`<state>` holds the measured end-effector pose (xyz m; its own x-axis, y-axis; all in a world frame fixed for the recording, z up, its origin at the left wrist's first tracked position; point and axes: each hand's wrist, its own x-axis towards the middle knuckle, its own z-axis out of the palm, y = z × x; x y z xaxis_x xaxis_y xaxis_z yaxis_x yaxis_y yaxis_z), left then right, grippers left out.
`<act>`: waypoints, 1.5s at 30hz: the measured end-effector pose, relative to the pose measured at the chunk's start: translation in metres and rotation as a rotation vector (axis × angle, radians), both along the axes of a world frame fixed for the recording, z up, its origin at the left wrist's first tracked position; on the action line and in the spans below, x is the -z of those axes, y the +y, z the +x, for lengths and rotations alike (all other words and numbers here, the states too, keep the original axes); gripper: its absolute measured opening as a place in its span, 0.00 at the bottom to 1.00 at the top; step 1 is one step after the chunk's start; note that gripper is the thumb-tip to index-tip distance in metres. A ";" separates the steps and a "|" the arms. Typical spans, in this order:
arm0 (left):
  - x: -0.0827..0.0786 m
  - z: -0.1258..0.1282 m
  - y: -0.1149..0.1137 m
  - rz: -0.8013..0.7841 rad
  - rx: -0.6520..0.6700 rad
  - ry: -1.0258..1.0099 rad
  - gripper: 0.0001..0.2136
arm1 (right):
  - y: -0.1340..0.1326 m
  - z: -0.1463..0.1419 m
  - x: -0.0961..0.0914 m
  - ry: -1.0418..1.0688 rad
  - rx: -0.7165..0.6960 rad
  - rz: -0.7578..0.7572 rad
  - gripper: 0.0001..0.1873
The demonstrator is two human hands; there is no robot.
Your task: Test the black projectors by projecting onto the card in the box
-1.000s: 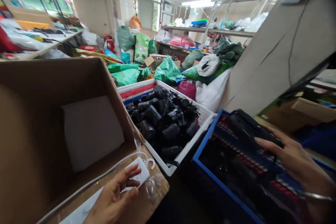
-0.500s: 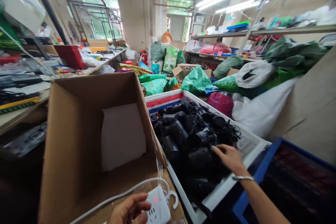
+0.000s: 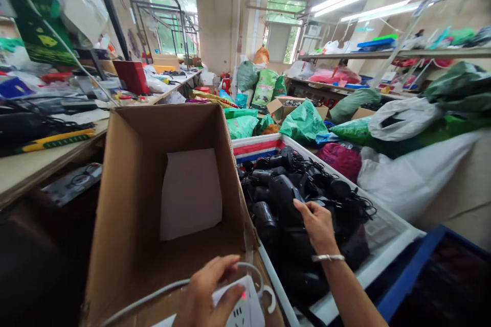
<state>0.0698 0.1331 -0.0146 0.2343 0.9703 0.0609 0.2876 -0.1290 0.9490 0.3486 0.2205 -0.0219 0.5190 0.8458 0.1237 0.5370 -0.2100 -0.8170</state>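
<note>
Along the bottom edge, a left hand (image 3: pixel 209 291) curled around a white power strip (image 3: pixel 245 306), fingers wrapped firmly over its top, just above the near flap of an open cardboard box (image 3: pixel 130 173). A white cord (image 3: pixel 164 286) looping away to the left. Open room inside the box, above a white sheet (image 3: pixel 191 194) leaning against the far wall. Just right of the box, a right hand (image 3: pixel 318 227) over a white crate (image 3: pixel 387 230), fingers pressed together on a black hair dryer (image 3: pixel 282 196), among a heap of others, with no telling whether they grip it. The crate's rim nearly touching the box, hardly a gap between. In the lower right corner, a blue-rimmed crate (image 3: pixel 418 271), just past the white rim. Farther off, a cluttered workbench (image 3: pixel 49 148) at upper left, green sacks (image 3: pixel 303 122) mid-frame, a long shelf (image 3: pixel 395 53) at upper right — a crowded room.
</note>
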 end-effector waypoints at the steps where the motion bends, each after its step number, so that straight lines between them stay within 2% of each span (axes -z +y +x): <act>1: -0.007 0.010 0.003 0.134 0.014 0.062 0.16 | -0.015 -0.008 -0.014 0.039 -0.004 0.023 0.24; 3: -0.019 0.031 0.007 0.385 0.056 0.195 0.20 | -0.046 -0.031 -0.038 0.135 -0.027 0.045 0.26; 5: -0.027 0.048 0.007 0.589 0.081 0.353 0.23 | -0.075 -0.060 -0.054 0.338 -0.084 0.030 0.25; 7: -0.032 0.056 0.002 0.696 0.083 0.471 0.18 | -0.095 -0.083 -0.060 0.528 -0.182 0.003 0.25; 8: -0.034 0.057 0.000 0.694 0.082 0.494 0.15 | -0.101 -0.090 -0.060 0.578 -0.250 -0.008 0.24; 9: -0.036 0.054 -0.003 0.653 0.080 0.485 0.12 | -0.105 -0.093 -0.058 0.586 -0.324 -0.013 0.24; 11: -0.041 0.044 -0.007 0.465 0.077 0.380 0.07 | -0.106 -0.086 -0.050 0.502 -0.442 -0.014 0.22; 14: -0.050 0.022 -0.010 0.095 0.041 0.123 0.04 | -0.099 -0.058 -0.024 0.233 -0.483 -0.033 0.17; 15: -0.053 0.016 -0.011 0.000 0.034 0.032 0.05 | -0.097 -0.048 -0.013 0.164 -0.478 -0.050 0.18; 17: -0.060 0.005 -0.013 -0.134 0.033 -0.132 0.07 | -0.095 -0.035 0.008 0.090 -0.514 -0.097 0.30; 19: -0.067 -0.003 -0.016 -0.201 0.042 -0.272 0.07 | -0.098 -0.033 0.026 0.068 -0.604 -0.140 0.32; 22: -0.080 -0.011 -0.019 -0.244 0.069 -0.455 0.09 | -0.106 -0.044 0.041 0.034 -0.731 -0.151 0.16; 24: -0.087 -0.018 -0.021 -0.266 0.093 -0.553 0.11 | -0.107 -0.051 0.044 0.000 -0.715 -0.104 0.06; 28: -0.092 -0.036 -0.022 -0.282 0.072 -0.669 0.14 | -0.103 -0.052 0.036 -0.055 -0.542 0.019 0.12; 31: -0.090 -0.052 -0.024 -0.293 0.041 -0.715 0.15 | -0.104 -0.055 0.025 -0.035 -0.496 0.037 0.14; 35: -0.085 -0.070 -0.030 -0.263 -0.040 -0.706 0.12 | -0.110 -0.081 0.016 0.008 -0.545 0.032 0.13; 39: -0.082 -0.091 -0.036 -0.250 -0.113 -0.819 0.12 | -0.113 -0.109 0.019 0.041 -0.610 0.061 0.09; 42: -0.082 -0.107 -0.040 -0.204 -0.120 -0.789 0.13 | -0.114 -0.118 0.024 0.040 -0.674 0.067 0.05; 45: -0.081 -0.118 -0.045 -0.116 -0.070 -0.701 0.11 | -0.117 -0.117 0.030 0.021 -0.734 0.066 0.04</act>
